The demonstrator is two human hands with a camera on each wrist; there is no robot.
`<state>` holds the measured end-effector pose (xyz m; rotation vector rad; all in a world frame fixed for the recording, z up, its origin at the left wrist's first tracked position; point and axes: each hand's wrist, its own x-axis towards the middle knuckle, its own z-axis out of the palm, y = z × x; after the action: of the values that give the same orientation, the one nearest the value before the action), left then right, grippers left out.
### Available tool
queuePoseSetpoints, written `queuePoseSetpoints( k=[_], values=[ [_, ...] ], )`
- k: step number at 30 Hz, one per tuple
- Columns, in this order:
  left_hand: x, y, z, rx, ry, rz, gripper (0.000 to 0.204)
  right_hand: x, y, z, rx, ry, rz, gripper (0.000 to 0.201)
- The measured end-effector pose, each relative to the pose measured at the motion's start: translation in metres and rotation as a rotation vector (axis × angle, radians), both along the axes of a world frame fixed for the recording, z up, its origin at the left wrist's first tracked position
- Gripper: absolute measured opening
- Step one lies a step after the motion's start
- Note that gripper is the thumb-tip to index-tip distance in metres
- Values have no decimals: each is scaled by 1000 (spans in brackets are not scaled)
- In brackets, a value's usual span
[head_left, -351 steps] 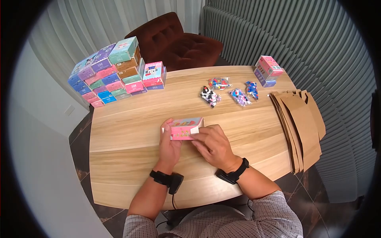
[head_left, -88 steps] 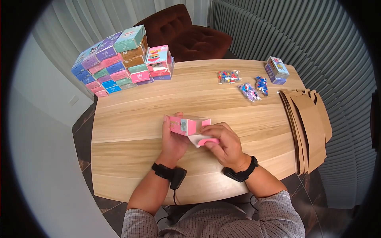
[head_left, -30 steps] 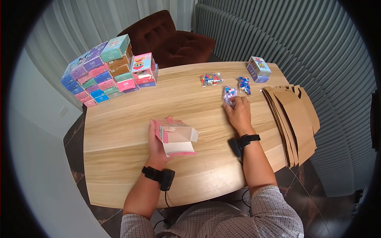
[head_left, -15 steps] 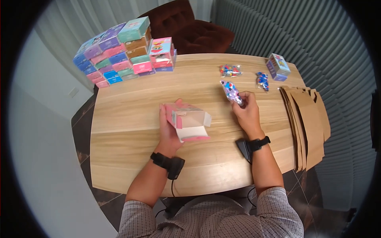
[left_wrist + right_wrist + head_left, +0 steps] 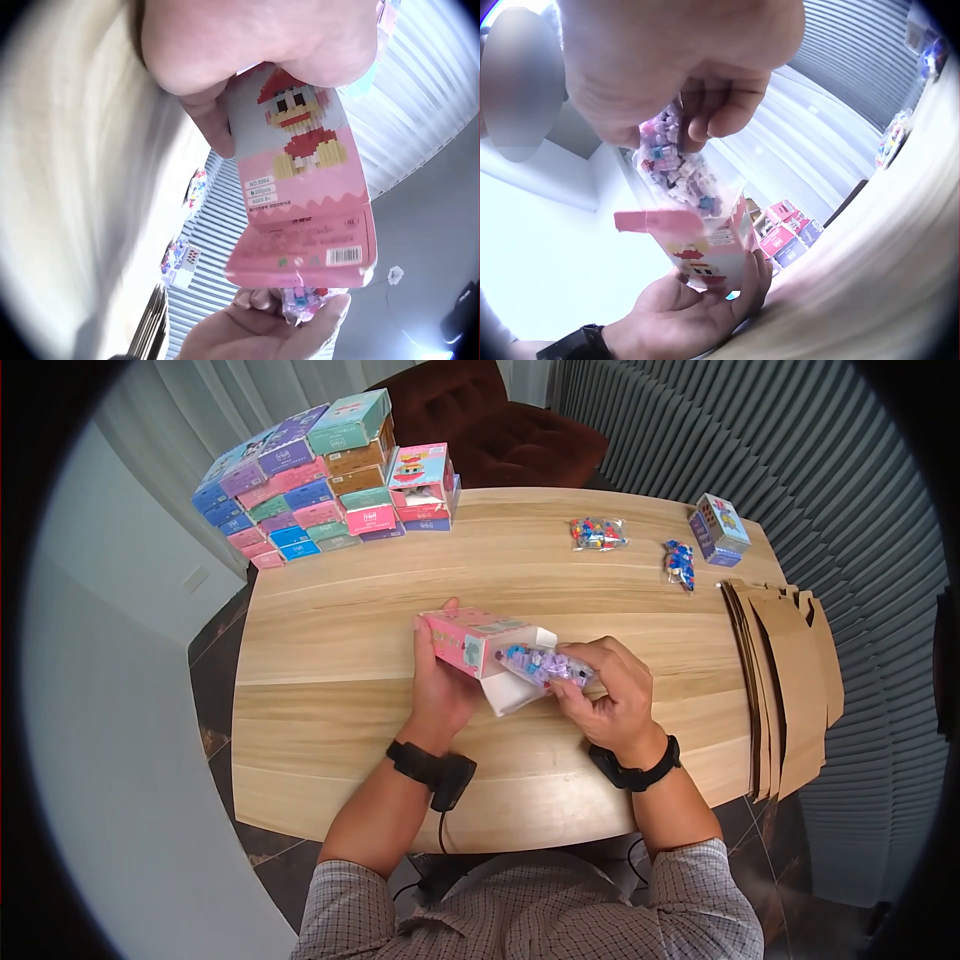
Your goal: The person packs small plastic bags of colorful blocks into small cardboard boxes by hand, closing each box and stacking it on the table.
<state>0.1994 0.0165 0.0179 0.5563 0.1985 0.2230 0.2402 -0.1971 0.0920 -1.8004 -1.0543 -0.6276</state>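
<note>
My left hand [image 5: 440, 685] grips a pink cardboard box [image 5: 465, 640] above the table, its open end facing right. The end flap [image 5: 300, 251] hangs folded out; in the left wrist view the box shows a picture of a duck figure built from small bricks. With thumb and fingers, my right hand [image 5: 618, 700] pinches a clear plastic bag of purple, blue and white toy bricks [image 5: 540, 664]. The bag's far end is at the box opening, over the flap. In the right wrist view the bag [image 5: 679, 176] slants down towards the opening.
Colourful boxes [image 5: 290, 490] stand stacked at the back left. Farther right lie a bag of multicoloured bricks [image 5: 598, 534] and a bag of blue bricks [image 5: 679, 565]. Two small boxes [image 5: 720, 530] are stacked behind flat brown cardboard pieces [image 5: 790, 680] at the right edge.
The box, closed at first, has its end flap open. My right hand has picked up the purple brick bag and brought it left to the opening. A black-and-white brick bag has left the table.
</note>
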Motion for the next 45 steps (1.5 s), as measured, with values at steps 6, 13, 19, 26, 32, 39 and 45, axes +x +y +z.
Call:
queuePoseSetpoints(
  k=[6, 13, 19, 26, 32, 39, 45],
  values=[
    [1, -1, -3, -3, -34, -71, 68, -9, 10, 5, -107, -55, 35, 45],
    [-3, -3, 9, -48, 5, -97, 66, -13, 14, 10, -171, -40, 43, 50],
    [-4, -6, 13, 62, 25, -112, 65, -16, 15, 2, -195, -18, -36, 44],
    [-4, -5, 16, 2, 5, -154, 66, -14, 20, 2, -195, -68, 25, 31],
    [-5, 0, 14, -288, -25, -188, 69, -7, 7, -13, 77, 99, -31, 37],
    [-5, 1, 14, -239, -30, -198, 68, -7, 4, -9, -32, 182, 173, 46],
    [-3, 2, 10, -171, -26, -199, 70, -12, 6, 1, -183, 175, 209, 50]
  ],
)
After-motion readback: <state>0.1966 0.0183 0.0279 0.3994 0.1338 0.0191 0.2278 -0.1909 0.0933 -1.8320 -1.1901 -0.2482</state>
